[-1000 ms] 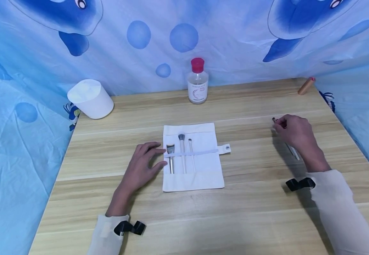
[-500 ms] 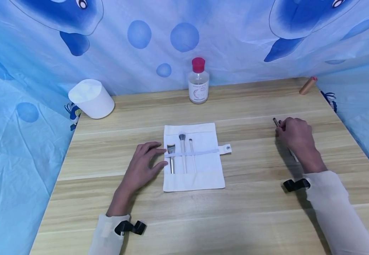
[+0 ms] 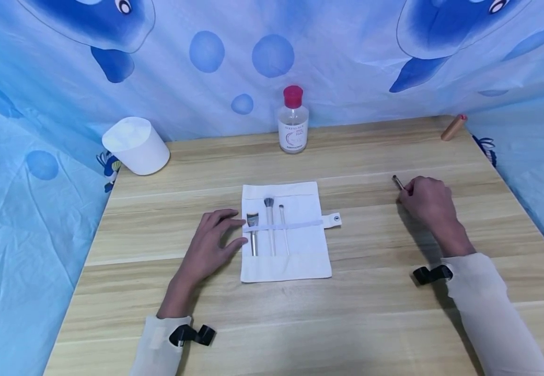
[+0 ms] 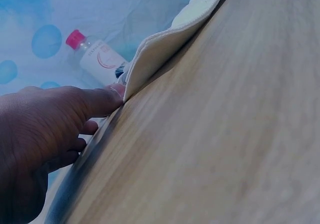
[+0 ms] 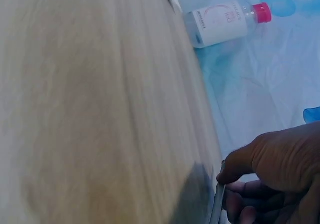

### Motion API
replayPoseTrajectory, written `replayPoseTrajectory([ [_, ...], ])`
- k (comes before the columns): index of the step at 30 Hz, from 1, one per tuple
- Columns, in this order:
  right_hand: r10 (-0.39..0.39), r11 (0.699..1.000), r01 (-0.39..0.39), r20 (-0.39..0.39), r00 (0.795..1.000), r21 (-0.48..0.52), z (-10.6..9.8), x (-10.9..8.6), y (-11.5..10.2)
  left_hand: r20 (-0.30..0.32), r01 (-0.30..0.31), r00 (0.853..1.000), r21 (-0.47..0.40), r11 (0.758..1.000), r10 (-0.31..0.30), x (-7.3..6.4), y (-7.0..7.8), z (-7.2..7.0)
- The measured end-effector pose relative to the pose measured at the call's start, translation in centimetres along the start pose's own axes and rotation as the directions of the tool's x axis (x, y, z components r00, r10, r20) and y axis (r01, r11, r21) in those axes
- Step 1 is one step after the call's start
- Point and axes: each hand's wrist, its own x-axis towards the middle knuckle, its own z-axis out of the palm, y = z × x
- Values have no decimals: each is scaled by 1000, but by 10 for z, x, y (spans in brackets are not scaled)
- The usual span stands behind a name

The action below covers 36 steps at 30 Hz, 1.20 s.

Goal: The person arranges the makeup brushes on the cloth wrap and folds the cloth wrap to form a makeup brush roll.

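A white fabric brush roll [image 3: 307,250] lies unrolled at mid-table. Its elastic band crosses a flat-headed makeup brush [image 3: 253,241], a fluffy round one [image 3: 269,214] and a thin small-headed one [image 3: 283,222]. My left hand [image 3: 210,243] rests at the roll's left edge, thumb and forefinger apart. In the left wrist view the thumb [image 4: 102,100] meets the fabric edge. To the right of the roll, my right hand [image 3: 429,203] pinches a slim makeup brush [image 3: 397,182], its dark tip poking out beyond the fingers. Part of its pale handle [image 5: 217,204] shows in the right wrist view.
Behind the roll stands a clear bottle [image 3: 292,128] with a red cap. A white paper roll [image 3: 135,146] is at the back left corner, and a brown tube [image 3: 453,128] at the back right. A blue patterned curtain [image 3: 347,62] borders the table [image 3: 347,324].
The right hand has moved slightly left and toward me, gripping the makeup brush; the pale handles once visible beneath it no longer show. The left hand and brush roll have stayed put.
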Motion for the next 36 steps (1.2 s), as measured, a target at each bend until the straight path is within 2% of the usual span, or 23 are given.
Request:
replayPoseTrajectory([
  [6,-26,985,21,29,999,170,-8,2,-12,-4,-3,1000,7,1000,3,0,0,0],
  [10,-64,938,40,59,996,344,-14,7,-27,-15,-10,1000,2,1000,10,1,0,-1],
  [13,-69,870,31,60,996,493,-14,11,-40,-18,-18,1000,-2,1000,18,2,-1,0],
  [16,-74,767,35,35,997,640,-10,16,-53,-17,-22,1000,-2,1000,22,2,-2,0],
  [19,-89,675,54,9,996,736,-4,21,-69,-16,-22,1000,-1,1000,22,1,-2,0],
  [22,-108,633,64,6,994,772,4,25,-85,-19,-23,1000,-2,1000,23,1,-3,0],
  [30,-164,582,63,41,986,811,34,34,-118,-8,4,1000,0,1000,-4,1,-1,0],
  [36,-184,530,40,68,981,847,48,34,-138,-4,6,1000,-1,1000,-6,0,-1,0],
])
